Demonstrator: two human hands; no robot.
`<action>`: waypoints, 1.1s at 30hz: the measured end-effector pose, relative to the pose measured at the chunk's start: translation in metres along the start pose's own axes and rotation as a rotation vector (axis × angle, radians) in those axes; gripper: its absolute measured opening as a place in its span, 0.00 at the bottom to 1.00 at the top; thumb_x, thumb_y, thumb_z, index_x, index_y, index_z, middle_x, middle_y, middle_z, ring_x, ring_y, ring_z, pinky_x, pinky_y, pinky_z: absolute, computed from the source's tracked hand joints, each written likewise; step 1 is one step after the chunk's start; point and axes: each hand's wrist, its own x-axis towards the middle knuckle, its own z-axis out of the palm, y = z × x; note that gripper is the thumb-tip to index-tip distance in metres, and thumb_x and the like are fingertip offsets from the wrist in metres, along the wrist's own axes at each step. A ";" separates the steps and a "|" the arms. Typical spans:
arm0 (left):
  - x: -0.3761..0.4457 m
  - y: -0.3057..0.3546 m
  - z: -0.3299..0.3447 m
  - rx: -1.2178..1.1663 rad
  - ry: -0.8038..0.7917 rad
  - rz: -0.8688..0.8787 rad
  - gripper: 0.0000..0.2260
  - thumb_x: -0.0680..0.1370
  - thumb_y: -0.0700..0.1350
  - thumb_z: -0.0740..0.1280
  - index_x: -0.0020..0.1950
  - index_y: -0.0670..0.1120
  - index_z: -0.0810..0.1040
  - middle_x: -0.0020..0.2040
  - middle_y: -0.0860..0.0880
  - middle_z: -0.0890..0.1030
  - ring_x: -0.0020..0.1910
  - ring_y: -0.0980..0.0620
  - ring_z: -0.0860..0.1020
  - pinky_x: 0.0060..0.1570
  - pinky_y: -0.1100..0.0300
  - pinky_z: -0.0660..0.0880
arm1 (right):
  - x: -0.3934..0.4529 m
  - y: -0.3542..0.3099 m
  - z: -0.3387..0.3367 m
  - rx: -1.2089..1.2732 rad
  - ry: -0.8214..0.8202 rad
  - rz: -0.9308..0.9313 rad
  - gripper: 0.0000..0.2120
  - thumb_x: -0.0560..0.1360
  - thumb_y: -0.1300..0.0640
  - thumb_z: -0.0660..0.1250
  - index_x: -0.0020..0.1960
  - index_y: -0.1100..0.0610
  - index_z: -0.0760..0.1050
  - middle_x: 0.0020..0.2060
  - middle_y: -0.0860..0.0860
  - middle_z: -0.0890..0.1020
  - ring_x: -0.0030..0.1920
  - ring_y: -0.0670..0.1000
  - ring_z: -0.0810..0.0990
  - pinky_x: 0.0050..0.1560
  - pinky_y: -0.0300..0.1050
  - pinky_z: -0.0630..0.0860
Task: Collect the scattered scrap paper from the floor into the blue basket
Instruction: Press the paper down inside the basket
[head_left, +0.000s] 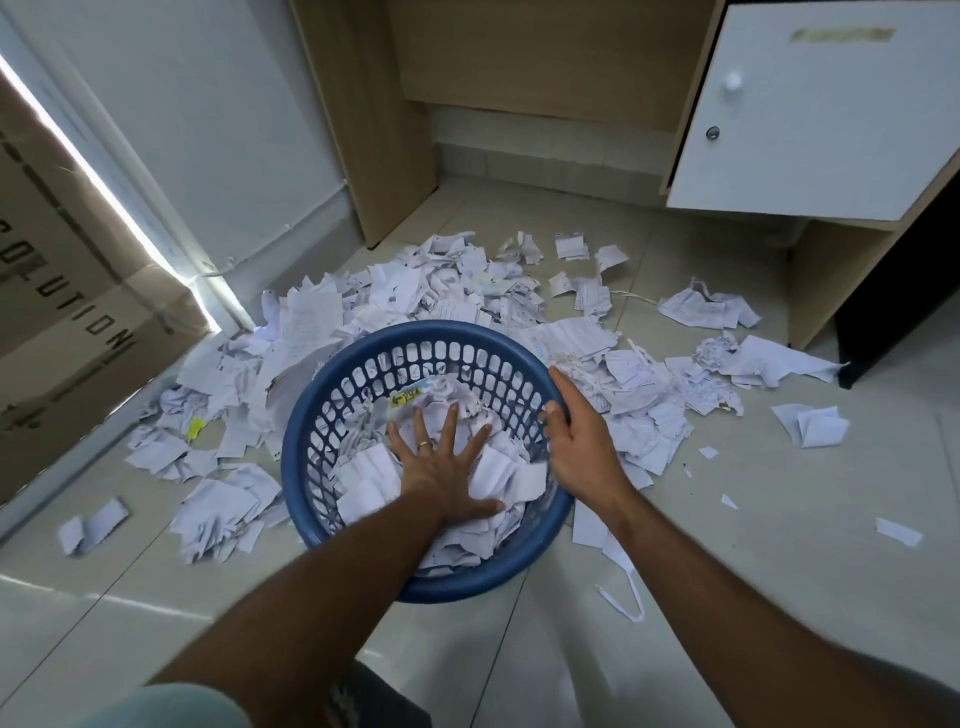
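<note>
Beige tile floor (727, 545) under everything, papered over beyond my hands. Largest mass: the scrap paper (415, 291), a broad heap lying past the far rim, away from both palms, spreading left toward the cardboard box (62, 291) and right under the desk (831, 260). Its long run goes side to side, across my reach rather than along it.

Blue basket (332, 415) sits directly between my forearms, mouth up, partly filled with crumpled sheets. It stands in the middle of the litter, with paper touching its wall on the left, far and right sides.

My left hand (441, 462) is inside the basket, fingers spread straight and flat, pressing down on the paper already in there; it holds nothing. My right hand (576, 426) has thumb and fingers curled round the right rim, steadying the basket.

Judgement: tamping step, making room. Much remains on the floor; I'd put the job well short of half.

The relation that counts: nearest loose paper lies just beyond my right hand, touching the basket's outer wall there, so the right is the closer one for the next scoop. The thickest pile lies straight ahead of the left, over the far rim.

Smallest: stray bits (898, 530) well off to the right, and a thin strip (623, 597) near my right forearm.
</note>
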 end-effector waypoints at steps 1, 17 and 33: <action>-0.003 0.003 0.001 0.005 -0.006 -0.008 0.52 0.63 0.85 0.48 0.73 0.65 0.23 0.76 0.44 0.24 0.73 0.25 0.30 0.58 0.18 0.30 | -0.006 0.006 -0.004 0.015 0.009 0.005 0.22 0.85 0.54 0.55 0.78 0.47 0.61 0.72 0.47 0.71 0.71 0.46 0.70 0.73 0.51 0.67; -0.005 0.008 0.020 0.039 -0.013 -0.049 0.49 0.63 0.85 0.43 0.73 0.64 0.22 0.78 0.46 0.27 0.72 0.25 0.28 0.55 0.20 0.24 | -0.033 0.013 -0.009 0.065 0.049 -0.044 0.22 0.85 0.53 0.54 0.78 0.46 0.60 0.75 0.46 0.67 0.74 0.44 0.65 0.75 0.45 0.64; -0.011 -0.018 -0.046 -0.166 -0.192 -0.020 0.62 0.54 0.86 0.60 0.81 0.61 0.44 0.82 0.48 0.41 0.81 0.36 0.44 0.72 0.26 0.44 | -0.002 -0.020 0.013 0.021 -0.050 -0.030 0.23 0.85 0.57 0.54 0.79 0.50 0.59 0.75 0.50 0.67 0.72 0.51 0.68 0.68 0.39 0.63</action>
